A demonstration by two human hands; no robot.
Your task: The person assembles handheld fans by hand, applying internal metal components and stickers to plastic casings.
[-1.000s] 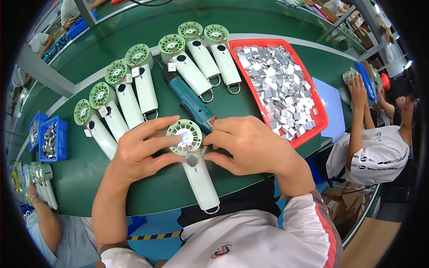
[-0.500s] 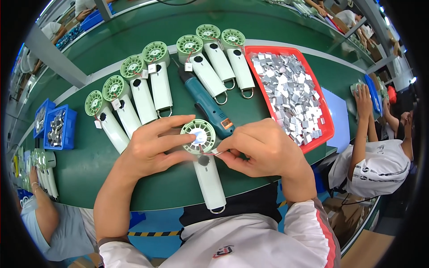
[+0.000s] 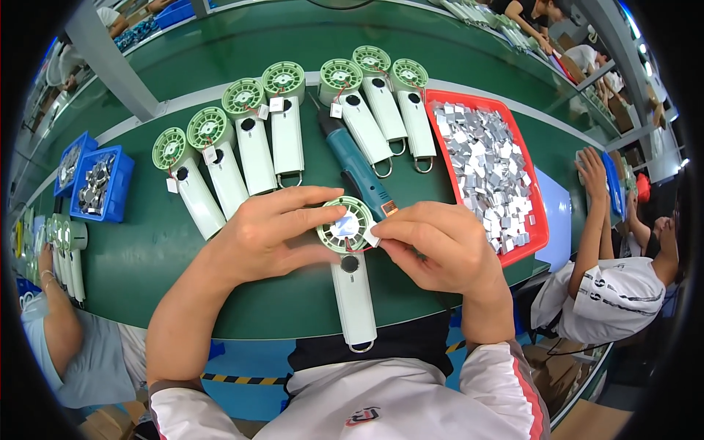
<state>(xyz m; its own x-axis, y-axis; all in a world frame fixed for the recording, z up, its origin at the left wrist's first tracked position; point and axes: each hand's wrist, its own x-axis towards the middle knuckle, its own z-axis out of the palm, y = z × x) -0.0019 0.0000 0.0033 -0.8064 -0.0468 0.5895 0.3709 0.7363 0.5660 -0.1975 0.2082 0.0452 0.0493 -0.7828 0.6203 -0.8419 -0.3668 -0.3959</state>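
A pale green and white handheld fan (image 3: 354, 301) lies in front of me, its round slotted head away from me and its metal loop nearest. My left hand (image 3: 260, 235) grips the head from the left, fingers over the far rim and thumb low on the near side. In its hub a shiny whitish disc shows. My right hand (image 3: 444, 246) is closed, pinching a small white square piece (image 3: 372, 235) against the head's right edge. A red wire runs from the head towards that piece. The right hand's lower fingers are partly hidden.
Several similar fans (image 3: 255, 154) lie in a fanned row beyond my hands. Among them rests a teal electric screwdriver (image 3: 359, 165). A red tray (image 3: 541, 224) of small grey-white squares stands right. Blue bins (image 3: 123, 187) with metal parts sit left. Co-workers are on both sides.
The view has shifted slightly, moving the fans and tray rightward in the picture. My right hand has brought the white piece a little farther up along the fan head's right edge. The left hand keeps its grip.
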